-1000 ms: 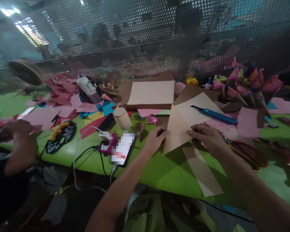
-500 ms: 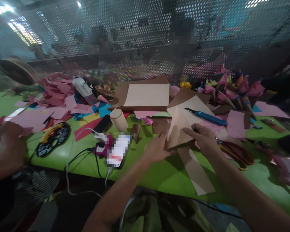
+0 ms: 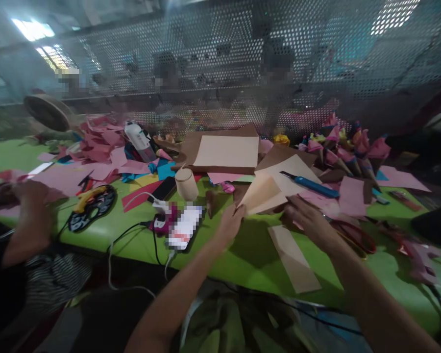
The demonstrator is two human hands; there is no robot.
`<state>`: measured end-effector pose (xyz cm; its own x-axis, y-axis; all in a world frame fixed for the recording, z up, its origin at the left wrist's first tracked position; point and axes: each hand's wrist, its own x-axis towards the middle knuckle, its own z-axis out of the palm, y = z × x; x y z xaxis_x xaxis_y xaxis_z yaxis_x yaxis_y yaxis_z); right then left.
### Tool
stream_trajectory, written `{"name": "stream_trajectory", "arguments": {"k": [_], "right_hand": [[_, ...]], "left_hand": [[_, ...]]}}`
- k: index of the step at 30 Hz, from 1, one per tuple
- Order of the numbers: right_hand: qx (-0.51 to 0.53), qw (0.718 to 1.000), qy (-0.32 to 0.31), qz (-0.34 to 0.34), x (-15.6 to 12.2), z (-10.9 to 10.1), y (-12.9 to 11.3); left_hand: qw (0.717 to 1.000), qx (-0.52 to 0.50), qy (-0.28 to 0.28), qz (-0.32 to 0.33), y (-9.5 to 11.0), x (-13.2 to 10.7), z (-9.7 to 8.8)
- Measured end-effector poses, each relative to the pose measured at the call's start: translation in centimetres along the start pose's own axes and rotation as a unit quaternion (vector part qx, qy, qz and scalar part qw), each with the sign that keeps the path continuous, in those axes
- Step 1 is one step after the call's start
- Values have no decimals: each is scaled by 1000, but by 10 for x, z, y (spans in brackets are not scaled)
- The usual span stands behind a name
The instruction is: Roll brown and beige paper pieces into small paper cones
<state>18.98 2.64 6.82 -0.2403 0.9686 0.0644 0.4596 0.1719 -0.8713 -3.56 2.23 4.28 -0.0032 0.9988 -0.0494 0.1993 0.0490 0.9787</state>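
A sheet of tan craft paper (image 3: 266, 192) lies tilted between my hands, a darker tan area showing on its face. My left hand (image 3: 231, 223) pinches its left corner between thumb and fingers. At its right corner, the curled fingers of my right hand (image 3: 306, 215) close on the edge, slightly blurred. Beyond the sheet are more pale paper (image 3: 297, 167) and a blue utility knife (image 3: 310, 185), blade pointing left. Below my right hand a tan paper strip (image 3: 294, 260) rests on the green table (image 3: 250, 260).
Left of my hands stand a tan roll (image 3: 186, 184), a phone (image 3: 185, 228) on a cable and a black phone (image 3: 163, 189). A framed sheet (image 3: 228, 151) lies behind. To the right are scissors (image 3: 356, 235), a pink glue gun (image 3: 422, 257) and paper cones (image 3: 347, 154). Another person's arm (image 3: 31, 211) is far left.
The folded paper has been opened out flatter and raised off the strip. My left hand moved up to its corner; my right hand shifted down to the right edge. The view has turned slightly.
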Motion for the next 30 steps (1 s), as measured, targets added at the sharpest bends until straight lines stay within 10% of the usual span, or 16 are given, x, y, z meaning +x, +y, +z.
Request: {"name": "stream_trajectory", "arguments": {"k": [5,10,20,24,30], "right_hand": [[-269,936,-161,-158,-79,7,40],[-339,901,-134,-236,-134,18,84],[-184,922,-318,-121,-91,-21,41],[-227,961,-63,-145,-61,-51,11],[-312,903,265,-133,8,-64,-13]], "left_hand": [[992,-96,53,-55,-8,-12,-6],[983,-154,67,-76,-12,-25,0],[977,-165,82,-111,-7,-44,-2],[973,-169,102,-118,-7,-51,-7],[974,-179,84,-112,-10,-60,-1]]}}
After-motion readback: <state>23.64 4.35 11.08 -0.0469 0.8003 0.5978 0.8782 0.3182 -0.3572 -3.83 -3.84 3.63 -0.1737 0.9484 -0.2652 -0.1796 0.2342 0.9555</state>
